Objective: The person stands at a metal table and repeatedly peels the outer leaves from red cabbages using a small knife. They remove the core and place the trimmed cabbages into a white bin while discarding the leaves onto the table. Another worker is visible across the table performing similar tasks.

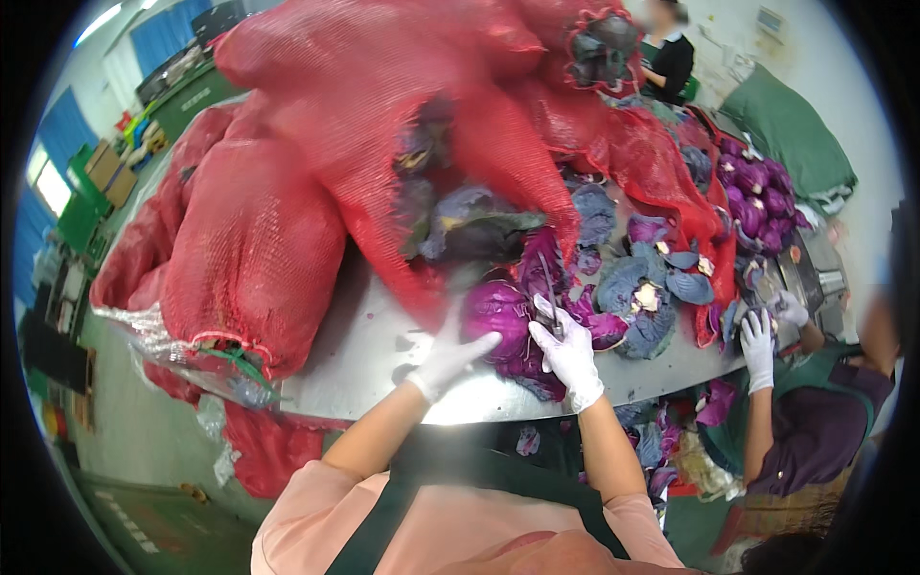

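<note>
A red cabbage (496, 316) lies on the steel table (338, 359) in front of me, its purple leaves partly loose. My left hand (453, 356), in a white glove, rests against the cabbage's left side with the thumb spread over it. My right hand (568, 352), gloved too, is closed around the handle of a knife (550, 287), whose blade points away from me beside an upright purple leaf (537, 262). Right of that hand lie loose outer leaves (640, 302) with a pale cut stem. Behind the cabbage, dark outer leaves show at the torn opening of a red mesh sack (374, 129).
Another full mesh sack (251, 251) stands at the left. A co-worker's gloved hands (758, 345) are at the table's right end, near a pile of trimmed red cabbages (758, 190). A person (668, 57) is at the far side. Leaves lie below the table edge.
</note>
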Demonstrator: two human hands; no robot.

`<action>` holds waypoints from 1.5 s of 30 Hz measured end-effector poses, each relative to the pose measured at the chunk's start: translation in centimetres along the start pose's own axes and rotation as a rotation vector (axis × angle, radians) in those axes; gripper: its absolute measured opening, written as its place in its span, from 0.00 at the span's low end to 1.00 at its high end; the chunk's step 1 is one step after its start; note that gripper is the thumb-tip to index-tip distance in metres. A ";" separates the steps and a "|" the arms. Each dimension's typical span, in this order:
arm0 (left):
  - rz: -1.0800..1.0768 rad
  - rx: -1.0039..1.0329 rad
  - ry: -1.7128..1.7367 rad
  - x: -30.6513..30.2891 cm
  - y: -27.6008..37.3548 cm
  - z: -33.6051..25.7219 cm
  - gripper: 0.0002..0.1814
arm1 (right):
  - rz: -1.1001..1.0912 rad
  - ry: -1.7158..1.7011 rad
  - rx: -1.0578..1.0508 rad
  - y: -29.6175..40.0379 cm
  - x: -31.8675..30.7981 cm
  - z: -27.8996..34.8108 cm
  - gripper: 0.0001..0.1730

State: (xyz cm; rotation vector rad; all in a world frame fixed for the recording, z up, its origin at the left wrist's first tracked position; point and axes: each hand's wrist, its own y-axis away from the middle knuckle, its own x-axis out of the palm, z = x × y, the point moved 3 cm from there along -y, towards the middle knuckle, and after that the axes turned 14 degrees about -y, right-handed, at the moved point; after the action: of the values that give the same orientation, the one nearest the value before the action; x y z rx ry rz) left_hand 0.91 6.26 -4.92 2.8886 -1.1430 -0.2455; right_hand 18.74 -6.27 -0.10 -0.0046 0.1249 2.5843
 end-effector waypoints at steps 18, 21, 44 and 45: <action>-0.127 0.482 -0.652 5.3 0.4 -5.4 0.71 | 0.013 0.293 -0.086 3.1 -3.8 -0.8 0.41; -0.120 0.426 -0.665 5.5 -1.0 -4.4 0.69 | 0.087 0.450 -0.202 2.7 -4.5 0.0 0.41; 0.012 0.452 -0.739 7.8 -7.1 -6.9 0.63 | 0.161 0.562 -0.136 -3.2 -8.1 1.9 0.49; 0.020 0.448 -0.745 7.8 -7.1 -6.8 0.63 | 0.177 0.545 -0.088 -2.8 -7.9 2.1 0.50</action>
State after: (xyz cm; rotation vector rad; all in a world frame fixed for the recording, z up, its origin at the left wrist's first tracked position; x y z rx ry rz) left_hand 12.35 5.93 0.14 3.2515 -1.4566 -1.3074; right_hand 26.99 -7.83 1.97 -0.7614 0.2183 2.6944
